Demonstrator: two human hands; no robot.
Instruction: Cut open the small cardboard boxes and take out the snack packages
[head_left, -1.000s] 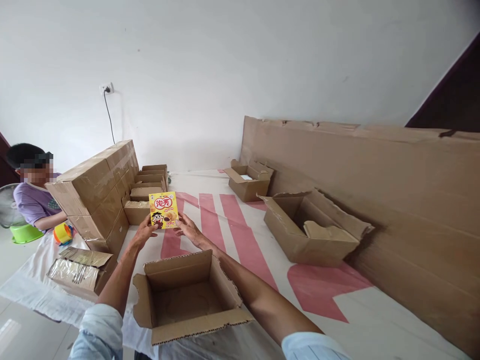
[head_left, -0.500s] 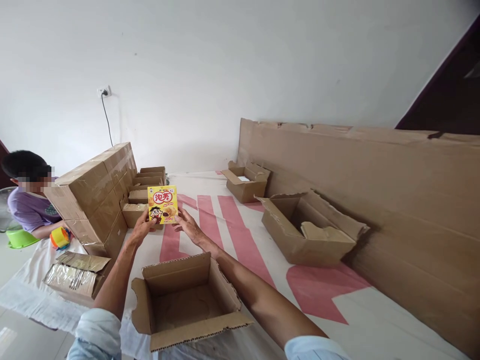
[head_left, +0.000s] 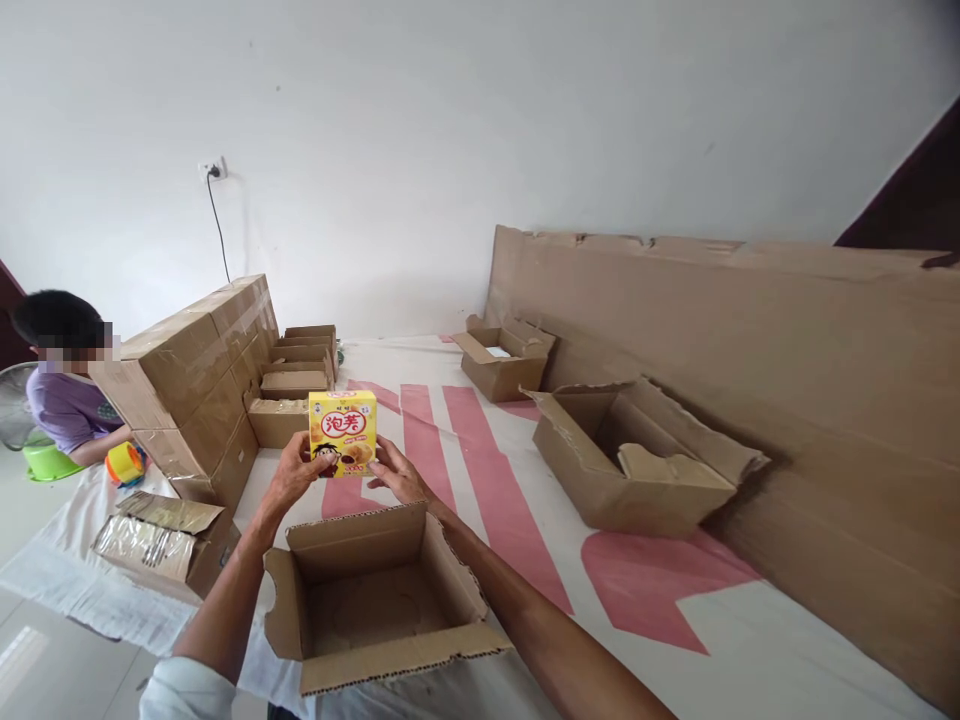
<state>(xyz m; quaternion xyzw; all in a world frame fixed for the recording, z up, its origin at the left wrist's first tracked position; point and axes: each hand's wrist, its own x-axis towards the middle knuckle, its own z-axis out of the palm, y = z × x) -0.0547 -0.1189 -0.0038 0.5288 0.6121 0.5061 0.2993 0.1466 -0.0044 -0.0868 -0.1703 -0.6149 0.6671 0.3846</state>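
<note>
A yellow snack box (head_left: 346,428) with red lettering and a cartoon figure is held up between both hands, its front towards me. My left hand (head_left: 294,474) grips its left side, thumb on the front face. On the right edge, my right hand (head_left: 399,470) is closed round the box. Just below and nearer to me stands an open cardboard carton (head_left: 375,600) with its flaps folded out; only its bare bottom shows inside.
Stacked taped cartons (head_left: 187,400) stand at left, beside a row of smaller open boxes (head_left: 289,415). Two open cartons (head_left: 645,490) (head_left: 502,370) sit right, before a tall cardboard sheet (head_left: 735,360). A person (head_left: 67,390) is at far left, near a tape dispenser (head_left: 125,465).
The yellow snack box has come down and closer to me, and its top face shows more. Both hands still hold it. The view has shifted slightly.
</note>
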